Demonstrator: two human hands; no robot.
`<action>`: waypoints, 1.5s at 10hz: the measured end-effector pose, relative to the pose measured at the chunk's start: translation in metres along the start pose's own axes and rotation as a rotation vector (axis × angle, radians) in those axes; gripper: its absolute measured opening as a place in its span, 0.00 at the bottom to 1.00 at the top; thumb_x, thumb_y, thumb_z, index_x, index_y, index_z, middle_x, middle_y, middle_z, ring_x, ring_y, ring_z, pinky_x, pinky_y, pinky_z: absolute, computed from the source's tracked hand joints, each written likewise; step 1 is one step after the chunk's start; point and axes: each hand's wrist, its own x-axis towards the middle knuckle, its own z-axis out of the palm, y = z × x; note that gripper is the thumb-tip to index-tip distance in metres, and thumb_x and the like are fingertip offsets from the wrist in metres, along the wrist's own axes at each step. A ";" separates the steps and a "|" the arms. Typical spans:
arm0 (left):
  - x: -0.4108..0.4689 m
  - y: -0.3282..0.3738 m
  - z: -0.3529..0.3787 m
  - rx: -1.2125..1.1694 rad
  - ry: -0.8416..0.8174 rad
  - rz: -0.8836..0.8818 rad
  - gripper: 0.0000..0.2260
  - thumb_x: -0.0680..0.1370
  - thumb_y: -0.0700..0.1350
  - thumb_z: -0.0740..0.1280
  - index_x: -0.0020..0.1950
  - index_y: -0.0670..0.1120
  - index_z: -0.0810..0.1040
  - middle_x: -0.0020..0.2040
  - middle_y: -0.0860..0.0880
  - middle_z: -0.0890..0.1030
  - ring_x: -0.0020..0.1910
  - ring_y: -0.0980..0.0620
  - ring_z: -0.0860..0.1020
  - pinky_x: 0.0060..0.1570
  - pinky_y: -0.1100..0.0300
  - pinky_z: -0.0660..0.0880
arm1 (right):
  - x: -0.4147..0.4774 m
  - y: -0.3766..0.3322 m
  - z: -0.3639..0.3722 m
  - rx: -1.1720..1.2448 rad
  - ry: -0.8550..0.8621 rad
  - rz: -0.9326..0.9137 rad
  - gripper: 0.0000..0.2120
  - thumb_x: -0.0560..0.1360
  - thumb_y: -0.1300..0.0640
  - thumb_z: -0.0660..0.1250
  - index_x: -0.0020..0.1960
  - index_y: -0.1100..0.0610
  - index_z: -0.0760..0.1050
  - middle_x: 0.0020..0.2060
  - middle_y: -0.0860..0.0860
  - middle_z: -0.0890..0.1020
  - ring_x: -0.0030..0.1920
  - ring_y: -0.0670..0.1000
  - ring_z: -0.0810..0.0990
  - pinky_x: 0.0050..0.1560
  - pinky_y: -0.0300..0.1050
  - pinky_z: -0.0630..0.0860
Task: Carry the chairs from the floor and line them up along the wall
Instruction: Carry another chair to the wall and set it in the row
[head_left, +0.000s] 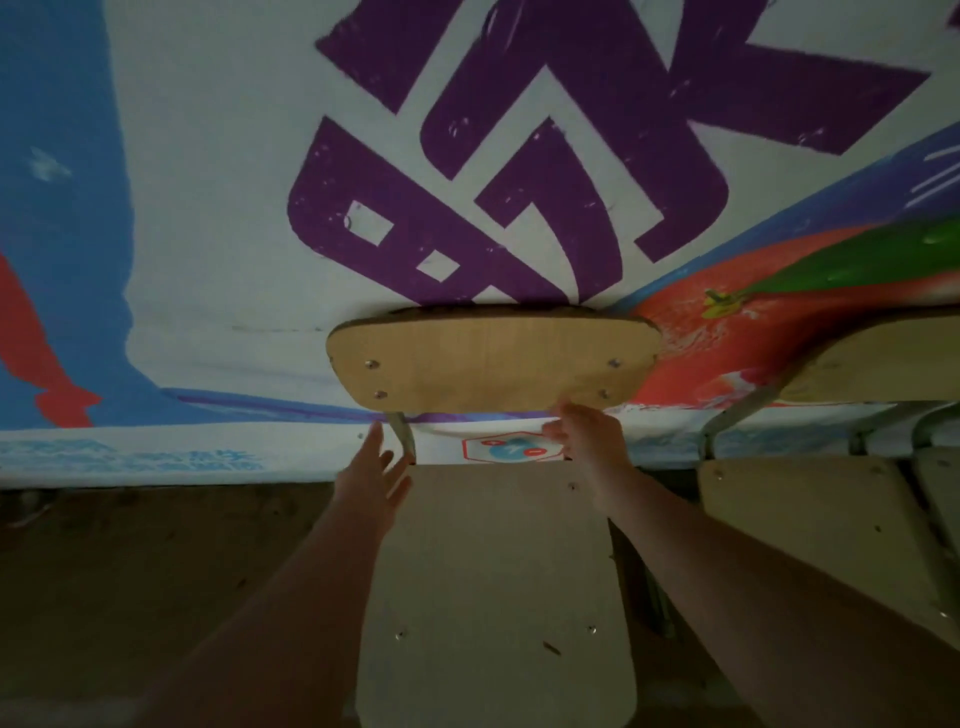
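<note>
Under cropped, unreadable purple lettering on the banner (208, 208), the right grip (584, 441) clamps the lower backrest edge of the chair (488, 364), the left grip (371, 475) loose-fingered just beside its post.

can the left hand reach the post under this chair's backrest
Probably yes: the left hand is open just beside the metal post under the backrest, with nothing between them; the right hand is over at the backrest's other end.

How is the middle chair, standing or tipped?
Standing: the chair has its seat level and its back up by the wall.
</note>
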 end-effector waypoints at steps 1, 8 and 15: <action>0.006 0.005 0.007 0.037 -0.108 0.010 0.29 0.78 0.62 0.61 0.72 0.45 0.66 0.68 0.46 0.73 0.65 0.47 0.74 0.59 0.51 0.73 | 0.014 -0.010 -0.001 0.274 -0.066 0.214 0.27 0.78 0.37 0.58 0.61 0.59 0.75 0.60 0.54 0.79 0.57 0.51 0.78 0.48 0.43 0.74; 0.003 -0.021 0.045 -0.260 -0.159 0.009 0.39 0.71 0.64 0.67 0.75 0.44 0.63 0.69 0.46 0.72 0.67 0.47 0.73 0.69 0.53 0.68 | 0.009 0.021 -0.021 0.802 -0.081 0.184 0.27 0.62 0.40 0.70 0.55 0.53 0.71 0.60 0.52 0.77 0.53 0.48 0.77 0.56 0.43 0.72; -0.028 -0.073 0.129 -0.075 -0.261 0.037 0.37 0.73 0.66 0.65 0.74 0.45 0.63 0.69 0.49 0.72 0.65 0.47 0.75 0.50 0.57 0.80 | 0.012 0.010 -0.140 0.619 -0.116 0.096 0.30 0.60 0.36 0.66 0.54 0.53 0.66 0.71 0.57 0.70 0.71 0.55 0.69 0.73 0.50 0.61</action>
